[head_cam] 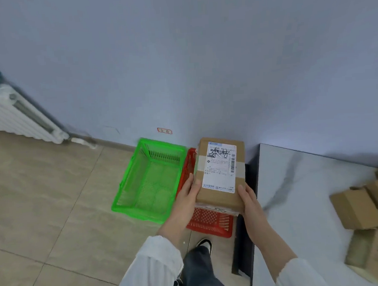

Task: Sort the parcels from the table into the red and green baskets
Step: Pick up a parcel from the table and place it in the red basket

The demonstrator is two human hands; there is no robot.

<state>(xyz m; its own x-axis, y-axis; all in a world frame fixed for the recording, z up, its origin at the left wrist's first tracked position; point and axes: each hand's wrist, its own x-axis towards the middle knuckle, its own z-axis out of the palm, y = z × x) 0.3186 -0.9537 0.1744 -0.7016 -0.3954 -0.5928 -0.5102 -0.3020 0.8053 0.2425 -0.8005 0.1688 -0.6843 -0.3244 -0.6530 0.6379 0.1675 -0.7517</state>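
I hold a brown cardboard parcel (218,196) with a white shipping label on top, directly above the red basket (210,223). My left hand (187,196) grips its left edge and my right hand (248,200) grips its right near corner. The red basket stands on the floor against the table's side and is mostly hidden by the parcel; something white-labelled lies inside it. The green basket (130,204) sits on the floor just left of the red one and holds nothing that I can see. More cardboard parcels (360,207) lie on the white table (297,191) at the right.
A white radiator (16,113) runs along the wall at the far left. The blue wall stands right behind both baskets. Beige floor tiles spread to the left. My leg and shoe (204,245) are just in front of the red basket.
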